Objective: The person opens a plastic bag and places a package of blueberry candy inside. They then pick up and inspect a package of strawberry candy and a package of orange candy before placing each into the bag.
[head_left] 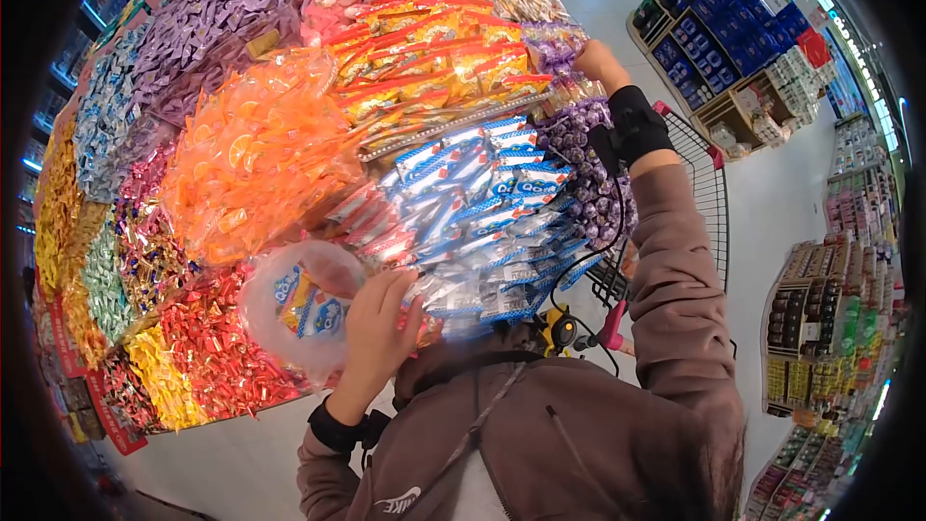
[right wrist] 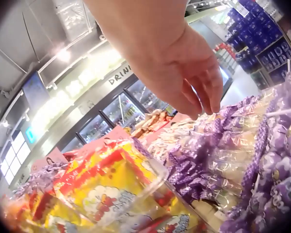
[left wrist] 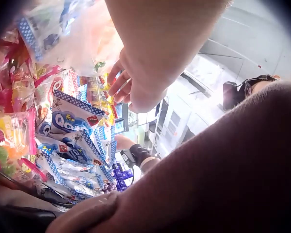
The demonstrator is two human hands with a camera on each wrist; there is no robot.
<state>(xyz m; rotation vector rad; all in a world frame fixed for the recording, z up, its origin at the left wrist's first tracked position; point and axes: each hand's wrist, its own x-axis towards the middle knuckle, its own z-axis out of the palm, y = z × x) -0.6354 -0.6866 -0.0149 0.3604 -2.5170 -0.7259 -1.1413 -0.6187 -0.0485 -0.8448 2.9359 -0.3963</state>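
A clear plastic bag (head_left: 307, 304) with a few blue and yellow candy packets inside is held by the left hand (head_left: 378, 326) at its right side, above red-wrapped sweets. In the left wrist view the bag (left wrist: 82, 41) hangs beside the curled fingers of the left hand (left wrist: 138, 85), over blue-and-white packets (left wrist: 70, 119). The right hand (head_left: 600, 65) reaches to the far right of the display. Its fingers point down at purple-edged packets (right wrist: 228, 145) in the right wrist view, where the right hand (right wrist: 186, 73) has bent, relaxed fingers and no item visible between them.
Heaps of orange packets (head_left: 256, 150), yellow-and-red packets (head_left: 434, 48) and purple sweets (head_left: 207, 14) fill the display. A clear divider (right wrist: 160, 170) stands left of the purple-edged packets. A shopping cart (head_left: 709, 203) is at the right, with stocked shelves (head_left: 733, 29) beyond.
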